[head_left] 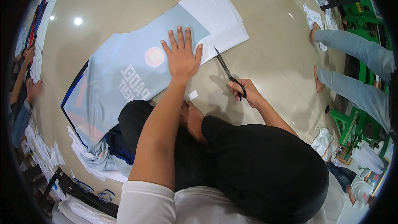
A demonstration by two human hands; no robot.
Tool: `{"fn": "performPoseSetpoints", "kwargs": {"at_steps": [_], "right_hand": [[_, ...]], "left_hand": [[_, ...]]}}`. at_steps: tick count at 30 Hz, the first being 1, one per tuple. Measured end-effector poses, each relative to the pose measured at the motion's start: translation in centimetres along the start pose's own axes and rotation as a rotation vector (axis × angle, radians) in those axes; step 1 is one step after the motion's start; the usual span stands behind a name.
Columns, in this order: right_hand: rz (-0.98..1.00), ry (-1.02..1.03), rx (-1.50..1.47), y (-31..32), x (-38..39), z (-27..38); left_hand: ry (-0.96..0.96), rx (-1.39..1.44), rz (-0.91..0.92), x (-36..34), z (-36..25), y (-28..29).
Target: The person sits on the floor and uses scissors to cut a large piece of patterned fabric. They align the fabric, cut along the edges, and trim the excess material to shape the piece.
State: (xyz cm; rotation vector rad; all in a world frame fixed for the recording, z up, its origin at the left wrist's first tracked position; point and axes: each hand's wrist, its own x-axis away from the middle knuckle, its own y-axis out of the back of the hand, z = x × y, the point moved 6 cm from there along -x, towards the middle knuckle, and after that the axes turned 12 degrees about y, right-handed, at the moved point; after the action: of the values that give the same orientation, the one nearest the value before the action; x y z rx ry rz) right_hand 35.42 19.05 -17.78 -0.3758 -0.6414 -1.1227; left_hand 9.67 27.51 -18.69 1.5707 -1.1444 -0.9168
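A pale grey-blue piece of printed fabric lies spread on the floor, with a round emblem and large lettering on it. Its far right end is a white fabric section. My left hand presses flat on the fabric with fingers spread, close to where the grey-blue meets the white. In my right hand are black-handled scissors, the fingers wrapped round their handles. Their tip points at the near edge of the white section; whether it touches the cloth I cannot tell.
A small white scrap lies on the tiled floor by my foot. Crumpled fabric is heaped at the lower left. Another person's legs stand at the right beside green machine frames. Someone's hands show at the left edge.
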Motion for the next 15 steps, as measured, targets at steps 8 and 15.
{"fn": "performPoseSetpoints", "kwargs": {"at_steps": [8, 15], "right_hand": [[-0.026, 0.004, 0.001, 0.24, -0.20, -0.48], [-0.033, 0.005, 0.036, 0.40, -0.26, -0.86]], "left_hand": [[-0.005, -0.008, -0.002, -0.04, -0.02, -0.13], [-0.009, -0.003, -0.006, -0.01, -0.02, -0.14]]}}
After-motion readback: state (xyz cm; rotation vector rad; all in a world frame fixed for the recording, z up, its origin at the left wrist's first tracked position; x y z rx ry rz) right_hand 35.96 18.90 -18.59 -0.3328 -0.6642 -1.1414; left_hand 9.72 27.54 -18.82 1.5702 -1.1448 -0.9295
